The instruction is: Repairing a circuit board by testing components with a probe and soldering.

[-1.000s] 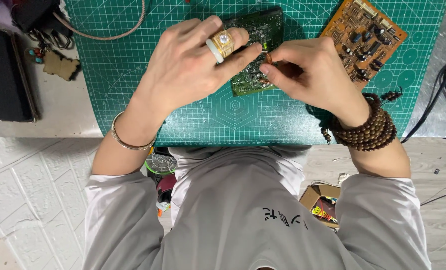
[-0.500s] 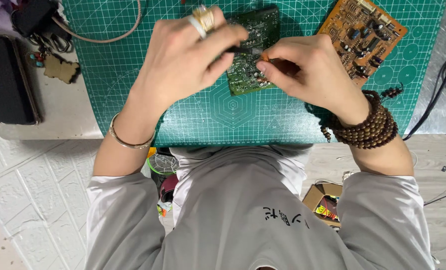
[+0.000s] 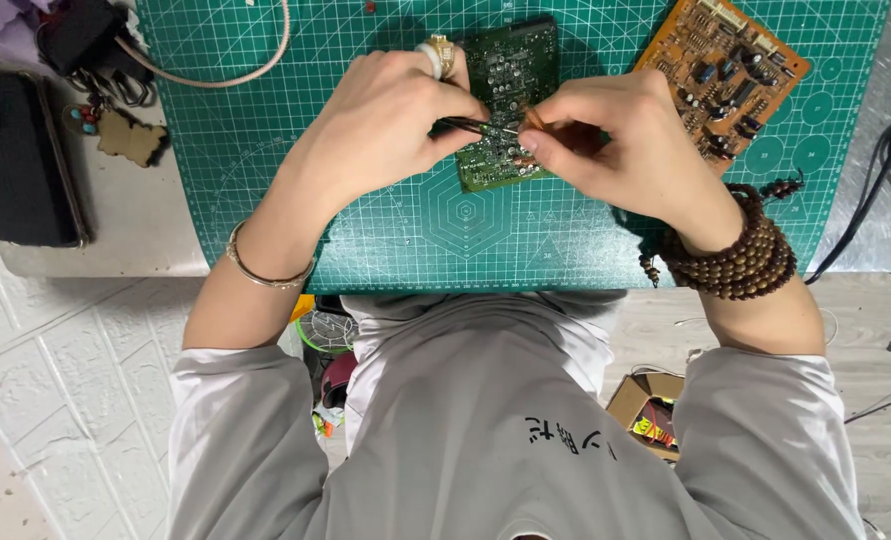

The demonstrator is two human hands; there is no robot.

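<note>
A green circuit board (image 3: 507, 75) lies on the green cutting mat (image 3: 386, 240) between my hands. My left hand (image 3: 381, 130), with a ring and a metal bangle, pinches dark tweezers (image 3: 471, 126) whose tips point right over the board. My right hand (image 3: 616, 140), with a wooden bead bracelet at the wrist, pinches a small copper-coloured part (image 3: 533, 120) at the tweezers' tips, just above the board's lower half.
An orange-brown circuit board (image 3: 731, 70) lies on the mat at the upper right. A black phone (image 3: 16, 160), keys and a beige cable (image 3: 256, 60) sit at the left. Black cables (image 3: 890, 170) run off the right edge. A small open box (image 3: 651, 410) stands on the floor.
My left hand has shifted down and turned, so the tweezers now show over the board. My right hand has stayed at the board, fingers still pinched.
</note>
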